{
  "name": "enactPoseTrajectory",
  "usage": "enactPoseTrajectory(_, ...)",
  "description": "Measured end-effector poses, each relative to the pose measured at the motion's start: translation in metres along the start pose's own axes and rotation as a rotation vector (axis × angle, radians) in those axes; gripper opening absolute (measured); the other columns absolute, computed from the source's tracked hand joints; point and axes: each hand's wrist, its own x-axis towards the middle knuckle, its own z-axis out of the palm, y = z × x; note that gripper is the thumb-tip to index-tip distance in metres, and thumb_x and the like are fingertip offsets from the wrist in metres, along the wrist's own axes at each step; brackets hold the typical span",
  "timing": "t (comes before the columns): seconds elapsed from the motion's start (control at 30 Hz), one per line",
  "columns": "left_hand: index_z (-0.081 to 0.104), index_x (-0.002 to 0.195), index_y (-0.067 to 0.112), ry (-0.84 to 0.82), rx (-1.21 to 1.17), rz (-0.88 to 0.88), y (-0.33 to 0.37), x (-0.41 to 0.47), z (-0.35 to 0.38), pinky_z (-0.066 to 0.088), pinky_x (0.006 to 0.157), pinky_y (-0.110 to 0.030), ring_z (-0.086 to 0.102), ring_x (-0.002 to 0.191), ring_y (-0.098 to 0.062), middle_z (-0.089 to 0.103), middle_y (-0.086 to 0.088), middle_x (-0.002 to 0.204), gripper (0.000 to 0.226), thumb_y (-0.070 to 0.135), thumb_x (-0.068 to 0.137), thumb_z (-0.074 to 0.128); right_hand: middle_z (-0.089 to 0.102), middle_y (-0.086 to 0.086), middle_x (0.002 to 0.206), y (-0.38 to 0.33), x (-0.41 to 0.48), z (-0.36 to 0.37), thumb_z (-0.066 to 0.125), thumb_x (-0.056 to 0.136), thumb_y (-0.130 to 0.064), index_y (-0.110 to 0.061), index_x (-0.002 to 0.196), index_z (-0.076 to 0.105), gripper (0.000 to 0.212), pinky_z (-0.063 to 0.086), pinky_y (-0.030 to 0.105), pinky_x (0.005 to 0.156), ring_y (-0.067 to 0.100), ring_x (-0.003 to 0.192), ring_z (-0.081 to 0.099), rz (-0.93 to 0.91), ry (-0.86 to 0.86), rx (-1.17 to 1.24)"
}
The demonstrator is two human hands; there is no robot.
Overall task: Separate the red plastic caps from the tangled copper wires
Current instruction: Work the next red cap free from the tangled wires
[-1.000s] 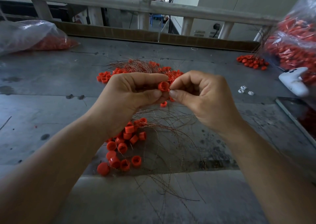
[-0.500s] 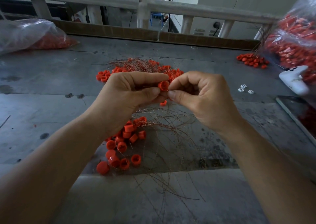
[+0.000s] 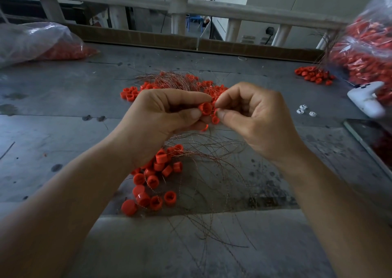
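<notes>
Above table [image 3: 63, 112]: left hand [image 3: 161, 118] grips red cap [image 3: 205, 108]; right hand [image 3: 254, 118] pinches copper wire [image 3: 214, 107].

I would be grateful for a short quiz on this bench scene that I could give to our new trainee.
1. True or false: the left hand holds a red cap at its fingertips.
2. Where does the white controller lie? A) at the far left; B) at the right, beside the bag of caps; C) in the left hand.
3. Fill in: the loose caps near the front edge lie among thin ____ wires.
Key: 1 true; 2 B; 3 copper.
</notes>
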Motion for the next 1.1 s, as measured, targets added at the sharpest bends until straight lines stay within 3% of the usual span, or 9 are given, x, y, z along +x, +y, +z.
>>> enactPoseTrajectory(0.23, 0.070, 0.085, 0.012, -0.013, -0.054, -0.004, 0.0013, -0.0005, -0.0010, 0.054, 0.064, -0.018, 0.070, 0.073, -0.014, 0.073, -0.005, 0.076, 0.025, 0.004, 0.064, 0.058, 0.059, -0.004, 0.067, 0.0000, 0.0007, 0.0001, 0.067, 0.075, 0.004, -0.020, 0.072, 0.052, 0.029, 0.050, 0.019, 0.056, 0.005, 0.059, 0.056, 0.034, 0.023, 0.034)
enactPoseTrajectory(0.43, 0.075, 0.081, 0.014, -0.039, -0.088, -0.002, 0.0013, 0.0002, -0.0006, 0.054, 0.063, -0.018, 0.070, 0.071, -0.015, 0.072, -0.005, 0.074, 0.026, 0.003, 0.065, 0.058, 0.060, -0.006, 0.065, -0.0006, 0.0002, 0.0001, 0.067, 0.074, 0.005, -0.020, 0.071, 0.051, 0.031, 0.047, 0.015, 0.054, 0.002, 0.056, 0.059, 0.033, 0.018, 0.072)
enactPoseTrajectory(0.6, 0.075, 0.082, 0.011, -0.078, -0.131, -0.002, 0.0014, 0.0006, -0.0009, 0.054, 0.062, -0.018, 0.070, 0.071, -0.015, 0.072, -0.007, 0.074, 0.024, 0.000, 0.067, 0.060, 0.063, 0.007, 0.068, -0.0012, 0.0008, 0.0004, 0.068, 0.074, 0.005, -0.022, 0.069, 0.050, 0.032, 0.047, 0.018, 0.051, 0.007, 0.056, 0.058, 0.039, 0.001, 0.046)
enactPoseTrajectory(0.8, 0.074, 0.082, 0.010, -0.116, -0.207, 0.000, -0.0026, 0.0017, -0.0009, 0.054, 0.063, -0.018, 0.069, 0.072, -0.014, 0.071, -0.008, 0.077, 0.022, -0.001, 0.070, 0.059, 0.061, 0.007, 0.067, -0.0014, 0.0006, -0.0003, 0.068, 0.074, 0.006, -0.022, 0.068, 0.049, 0.034, 0.045, 0.018, 0.049, 0.010, 0.055, 0.058, 0.049, 0.004, 0.094)
enactPoseTrajectory(0.93, 0.074, 0.082, 0.011, -0.132, -0.292, -0.036, -0.0048, 0.0035, -0.0012, 0.054, 0.063, -0.017, 0.069, 0.072, -0.014, 0.071, -0.008, 0.079, 0.021, 0.007, 0.064, 0.064, 0.062, 0.005, 0.065, -0.0019, 0.0006, -0.0006, 0.068, 0.074, 0.008, -0.018, 0.068, 0.048, 0.033, 0.049, 0.021, 0.047, 0.014, 0.054, 0.062, 0.061, 0.009, 0.139)
enactPoseTrajectory(1.1, 0.074, 0.083, 0.010, -0.153, -0.367, -0.066, -0.0058, 0.0036, -0.0003, 0.054, 0.067, -0.017, 0.070, 0.076, -0.013, 0.072, -0.009, 0.082, 0.021, 0.006, 0.067, 0.062, 0.064, 0.003, 0.066, -0.0020, 0.0011, -0.0028, 0.066, 0.076, 0.007, -0.015, 0.070, 0.053, 0.026, 0.056, 0.027, 0.056, 0.017, 0.059, 0.064, 0.067, -0.005, 0.180)
